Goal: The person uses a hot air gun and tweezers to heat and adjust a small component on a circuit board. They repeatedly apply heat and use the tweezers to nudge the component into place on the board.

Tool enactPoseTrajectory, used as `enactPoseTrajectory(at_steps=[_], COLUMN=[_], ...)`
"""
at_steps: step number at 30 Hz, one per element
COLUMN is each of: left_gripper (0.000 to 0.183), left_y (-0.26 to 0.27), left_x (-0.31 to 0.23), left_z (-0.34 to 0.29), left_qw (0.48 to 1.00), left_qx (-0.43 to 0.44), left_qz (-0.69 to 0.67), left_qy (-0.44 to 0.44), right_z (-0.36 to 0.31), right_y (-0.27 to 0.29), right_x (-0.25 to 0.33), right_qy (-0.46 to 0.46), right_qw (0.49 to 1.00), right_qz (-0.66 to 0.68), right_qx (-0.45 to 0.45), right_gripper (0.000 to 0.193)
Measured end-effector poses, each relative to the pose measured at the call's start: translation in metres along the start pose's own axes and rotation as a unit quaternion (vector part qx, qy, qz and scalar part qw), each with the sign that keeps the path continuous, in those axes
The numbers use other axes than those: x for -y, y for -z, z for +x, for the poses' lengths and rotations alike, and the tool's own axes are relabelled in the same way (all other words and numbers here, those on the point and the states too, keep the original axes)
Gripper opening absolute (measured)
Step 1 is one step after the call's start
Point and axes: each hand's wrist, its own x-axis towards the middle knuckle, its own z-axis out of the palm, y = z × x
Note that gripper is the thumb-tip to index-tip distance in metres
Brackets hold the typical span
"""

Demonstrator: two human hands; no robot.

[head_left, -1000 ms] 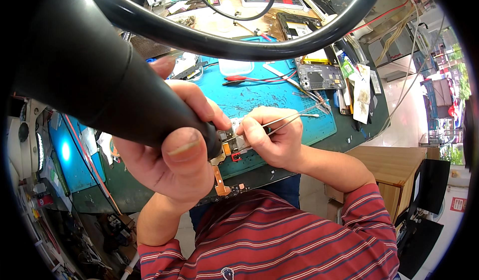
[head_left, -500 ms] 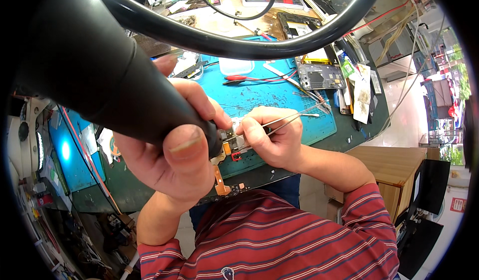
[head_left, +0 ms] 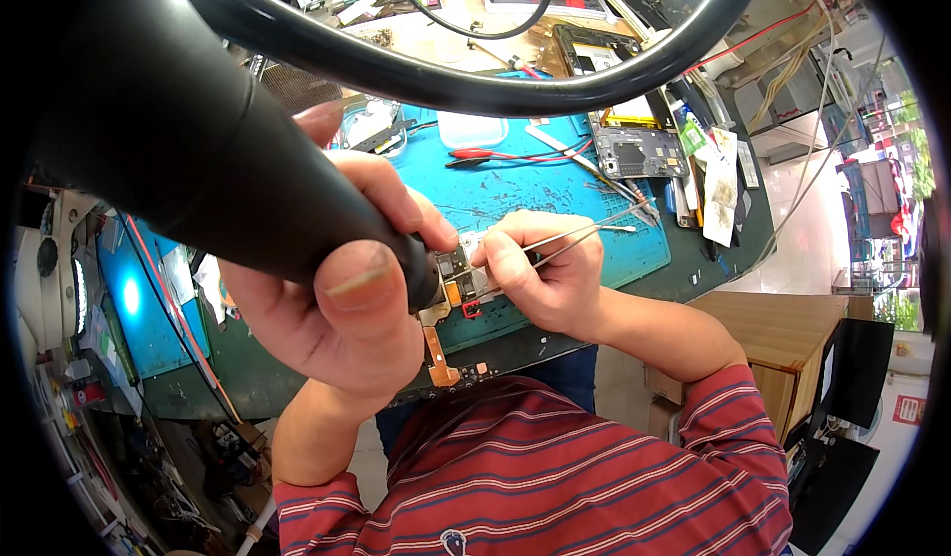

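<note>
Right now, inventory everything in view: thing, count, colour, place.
Cylinder: one, black, upper left
Curved tube: one, black, across top
Slim shafts: two, pale, centre right
Circuit board: one, mixed, centre
Ribbon strip: one, orange, below board
Mat: count unclear, blue, centre
Clips: two, red/black, mat
Container: one, translucent, mat
Opened devices: two, dark, upper right
Cabinet: one, brown, right
Clutter: uncounted, mixed, edges
Shirt: one, red, bottom
Left hand: one, bare, gripping cylinder
Right hand: one, bare, holding shafts

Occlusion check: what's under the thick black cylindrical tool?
Under the tool: the left hand, partly hidden; a small silvery circuit board shows past the tip. Anything else is covered.
</note>
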Motion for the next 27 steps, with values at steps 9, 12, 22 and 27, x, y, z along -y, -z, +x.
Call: enactPoseTrajectory(at_steps=[9, 12, 22, 27], left_gripper=[0.075, 0.075, 0.074, 0.074], left_y=[-0.0044, -0.0046, -0.0031, -0.0035], left_x=[-0.0049, -0.0046, -0.0027, -0.0042], left_z=[0.0002, 0.0001, -0.0003, -0.0003], left_qw=[1.000, 0.999, 1.000, 1.000], left_qx=[-0.020, -0.022, -0.013, -0.010], left_qz=[0.016, 0.016, 0.014, 0.005], left_qy=[0.018, 0.016, 0.005, 0.013], right_z=[-0.0006, 0.0007, 0.0008, 0.0010], right_y=[0.0003, 0.0000, -0.0002, 0.0030], right_x=[-0.0021, -0.0017, -0.0017, 0.0017], right_qy=[0.009, 0.022, 0.023, 0.008], right_qw=[1.000, 1.000, 1.000, 0.999], right_qz=[-0.008, -0.010, -0.014, -0.027], right_qx=[0.004, 0.007, 0.010, 0.034], right_gripper=[0.012, 0.012, 0.012, 0.014])
